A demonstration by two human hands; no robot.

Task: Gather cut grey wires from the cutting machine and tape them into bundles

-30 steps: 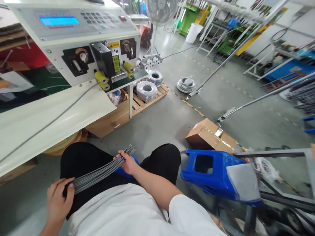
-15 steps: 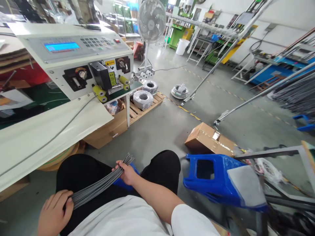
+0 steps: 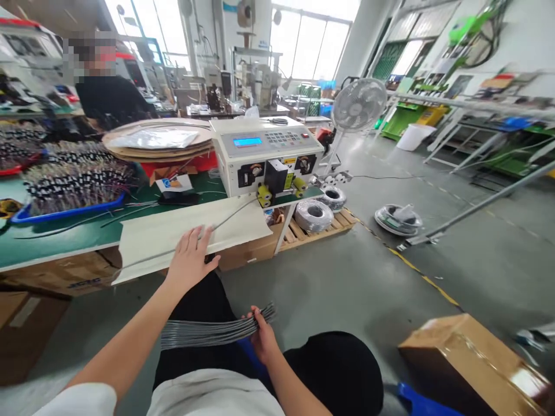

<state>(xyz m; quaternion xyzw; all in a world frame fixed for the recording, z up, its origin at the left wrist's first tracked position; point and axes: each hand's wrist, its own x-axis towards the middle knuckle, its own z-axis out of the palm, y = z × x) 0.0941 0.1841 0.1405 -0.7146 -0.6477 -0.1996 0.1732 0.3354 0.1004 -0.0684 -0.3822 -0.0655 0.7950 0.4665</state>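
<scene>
A bundle of grey cables (image 3: 208, 334) lies across my lap, and my right hand (image 3: 262, 335) is closed round it near its right end. My left hand (image 3: 191, 260) is spread palm down over the cream sheet (image 3: 151, 237) at the table's front edge. Its fingertips reach a single grey cable (image 3: 232, 215) that runs from the rollers of the white machine (image 3: 269, 144) across the sheet. Whether the fingers press on this cable cannot be made out.
A blue tray (image 3: 69, 212) of wire parts stands on the green table at left, near round cardboard sheets (image 3: 160, 138). A person in dark clothes (image 3: 110, 98) is behind. Cable coils (image 3: 314, 215) rest on a pallet; a carton (image 3: 472, 358) is at lower right.
The view has swung left. My left hand has left the bundle's left end and moved up to the sheet, its fingers now spread. My right hand still holds the bundle.
</scene>
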